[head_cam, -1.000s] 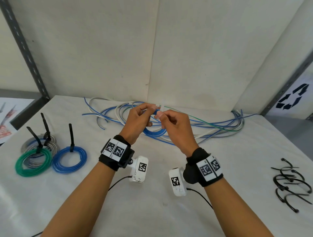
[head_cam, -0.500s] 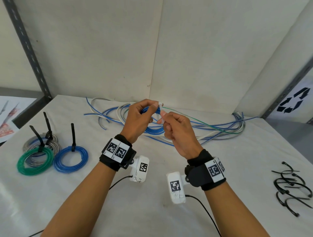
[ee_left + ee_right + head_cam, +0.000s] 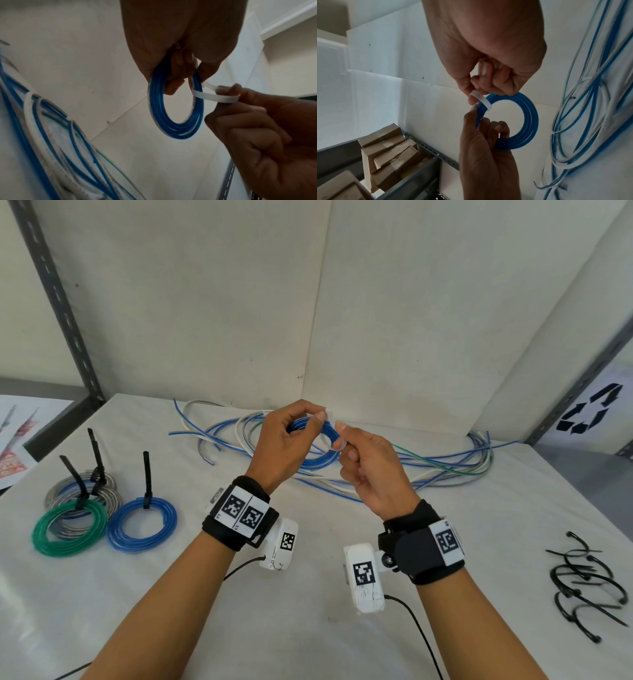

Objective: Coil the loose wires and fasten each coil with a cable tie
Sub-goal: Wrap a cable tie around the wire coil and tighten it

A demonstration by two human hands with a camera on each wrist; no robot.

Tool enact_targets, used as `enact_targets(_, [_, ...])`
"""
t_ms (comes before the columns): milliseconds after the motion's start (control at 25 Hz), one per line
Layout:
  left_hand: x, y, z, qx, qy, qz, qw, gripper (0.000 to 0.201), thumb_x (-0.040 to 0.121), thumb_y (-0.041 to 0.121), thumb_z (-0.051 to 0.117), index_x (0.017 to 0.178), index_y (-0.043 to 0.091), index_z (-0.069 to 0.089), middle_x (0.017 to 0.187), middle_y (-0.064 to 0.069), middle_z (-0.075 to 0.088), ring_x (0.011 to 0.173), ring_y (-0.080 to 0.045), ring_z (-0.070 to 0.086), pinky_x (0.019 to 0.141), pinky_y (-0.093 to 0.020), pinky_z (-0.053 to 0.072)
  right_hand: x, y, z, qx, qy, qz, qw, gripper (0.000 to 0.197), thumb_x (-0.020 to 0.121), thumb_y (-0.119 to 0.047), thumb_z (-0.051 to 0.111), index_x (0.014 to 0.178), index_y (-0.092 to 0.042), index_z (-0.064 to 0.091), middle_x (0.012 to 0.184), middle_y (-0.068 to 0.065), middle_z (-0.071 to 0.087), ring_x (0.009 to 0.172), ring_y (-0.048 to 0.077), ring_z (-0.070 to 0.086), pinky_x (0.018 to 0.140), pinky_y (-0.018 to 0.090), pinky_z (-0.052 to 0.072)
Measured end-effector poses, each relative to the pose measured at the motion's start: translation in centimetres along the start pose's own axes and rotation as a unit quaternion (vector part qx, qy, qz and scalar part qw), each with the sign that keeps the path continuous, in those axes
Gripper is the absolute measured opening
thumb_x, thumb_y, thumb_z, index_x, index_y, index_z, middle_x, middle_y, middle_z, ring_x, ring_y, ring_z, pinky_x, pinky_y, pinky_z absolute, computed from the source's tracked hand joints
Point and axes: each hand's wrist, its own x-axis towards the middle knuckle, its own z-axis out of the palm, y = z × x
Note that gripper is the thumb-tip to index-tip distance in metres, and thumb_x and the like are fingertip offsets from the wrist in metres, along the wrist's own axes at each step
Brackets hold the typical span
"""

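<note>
In the middle of the head view, the left hand is holding a small blue coil up in the air, with its fingers curled round the top of the ring. The right hand is pinching a white tie that is bending round one side of the coil. The tie is not looking closed yet; whether its tip is in the lock is too hard to tell. The tie is thin and slippery, so it may be slipping out of the pinch if the right hand lets go a little. The coil is springy too. If the left hand is loosening, the rings may be popping apart and the wire will need winding again. If the tie is catching only some of the rings, the others will be hanging free. More loose wires are lying on the surface behind the hands, in the upper middle of the frame. Three tied coils are sitting at the left, and black ties are lying at the right.
</note>
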Motion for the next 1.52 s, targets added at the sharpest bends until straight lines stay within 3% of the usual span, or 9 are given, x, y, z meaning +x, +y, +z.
enact_targets(120, [-0.5, 1.0, 1.2, 0.018, -0.027, 0.024, 0.999, 0.016, 0.100, 0.021, 0.061, 0.099, 0.011, 0.073, 0.083, -0.008, 0.073, 0.075, -0.030, 0.068, 0.068, -0.044, 0.055, -0.1, -0.7, -0.2, 0.038, 0.007, -0.031, 0.999, 0.037, 0.101, -0.029, 0.059, 0.068, -0.013, 0.063, 0.057, -0.002, 0.031, 0.043, 0.007, 0.022, 0.045, 0.022, 0.016])
enact_targets(240, [0.0, 1.3, 1.0, -0.016, 0.009, 0.006, 1.000, 0.017, 0.101, 0.016, 0.060, 0.100, 0.005, 0.073, 0.074, 0.007, 0.069, 0.061, -0.007, 0.059, 0.059, -0.027, 0.047, -0.7, -0.7, -0.3, 0.009, -0.013, -0.064, 0.998, 0.037, 0.102, -0.027, 0.058, 0.070, -0.011, 0.063, 0.058, 0.001, 0.030, 0.047, 0.010, 0.021, 0.048, 0.025, 0.016])
enact_targets(320, [0.3, 1.2, 0.5, -0.033, 0.028, -0.006, 0.999, 0.017, 0.101, 0.013, 0.060, 0.100, 0.002, 0.073, 0.073, 0.015, 0.066, 0.059, 0.002, 0.054, 0.063, -0.020, 0.043, -1.0, -0.4, -0.2, -0.014, -0.012, -0.067, 0.998, 0.038, 0.102, -0.023, 0.058, 0.067, -0.011, 0.064, 0.058, 0.000, 0.032, 0.050, 0.011, 0.022, 0.050, 0.027, 0.017])
enact_targets(720, [0.1, 1.4, 0.3, -0.028, 0.032, -0.011, 0.999, 0.018, 0.101, 0.013, 0.060, 0.103, 0.000, 0.072, 0.072, 0.014, 0.064, 0.057, 0.003, 0.052, 0.062, -0.015, 0.042, -1.2, -0.7, 0.2, -0.032, -0.016, -0.075, 0.997, 0.035, 0.101, -0.020, 0.060, 0.068, -0.008, 0.064, 0.055, -0.003, 0.036, 0.050, 0.011, 0.024, 0.048, 0.023, 0.022])
enact_targets(880, [-0.1, 1.8, 0.5, 0.012, 0.037, 0.010, 0.999, 0.016, 0.101, 0.016, 0.060, 0.099, 0.005, 0.072, 0.075, -0.004, 0.067, 0.057, -0.002, 0.050, 0.058, -0.015, 0.039, -1.3, -0.8, 0.4, -0.019, 0.000, -0.072, 0.997, 0.034, 0.103, -0.018, 0.057, 0.071, -0.006, 0.061, 0.052, -0.007, 0.041, 0.048, 0.009, 0.025, 0.046, 0.021, 0.023])
enact_targets(960, [-0.2, 1.9, 0.5, 0.039, 0.038, 0.026, 0.998, 0.015, 0.101, 0.018, 0.061, 0.097, 0.008, 0.072, 0.072, -0.011, 0.065, 0.054, -0.005, 0.046, 0.053, -0.018, 0.036, -1.3, -0.9, 0.4, 0.000, 0.002, -0.050, 0.999, 0.036, 0.103, -0.021, 0.057, 0.069, -0.010, 0.062, 0.053, -0.005, 0.038, 0.048, 0.009, 0.023, 0.047, 0.022, 0.020])
enact_targets(1120, [-0.4, 1.9, 0.5, 0.079, 0.018, 0.065, 0.995, 0.016, 0.101, 0.024, 0.061, 0.097, 0.012, 0.071, 0.066, -0.019, 0.061, 0.052, -0.028, 0.044, 0.049, -0.032, 0.034, -1.0, -1.4, 0.1, 0.056, -0.002, -0.018, 0.998, 0.039, 0.103, -0.023, 0.056, 0.066, -0.013, 0.062, 0.054, -0.004, 0.035, 0.046, 0.009, 0.021, 0.051, 0.028, 0.014])
enact_targets(1400, [-0.4, 1.6, 0.7, 0.041, 0.000, 0.045, 0.998, 0.016, 0.101, 0.018, 0.061, 0.095, 0.007, 0.071, 0.076, -0.007, 0.070, 0.067, -0.029, 0.063, 0.060, -0.044, 0.051, -1.1, -1.2, 0.3, -0.086, 0.009, -0.096, 0.992, 0.038, 0.103, -0.027, 0.059, 0.073, -0.004, 0.060, 0.050, -0.007, 0.038, 0.045, 0.009, 0.026, 0.046, 0.022, 0.025])
enact_targets(1520, [-0.5, 1.4, 1.1, 0.008, -0.018, 0.024, 1.000, 0.018, 0.102, 0.017, 0.060, 0.095, 0.004, 0.070, 0.080, -0.002, 0.073, 0.072, -0.019, 0.069, 0.064, -0.035, 0.055, -0.6, -2.2, 0.2, -0.129, 0.027, -0.115, 0.985, 0.037, 0.102, -0.026, 0.059, 0.078, 0.003, 0.061, 0.047, -0.013, 0.046, 0.043, 0.004, 0.033, 0.045, 0.017, 0.030])
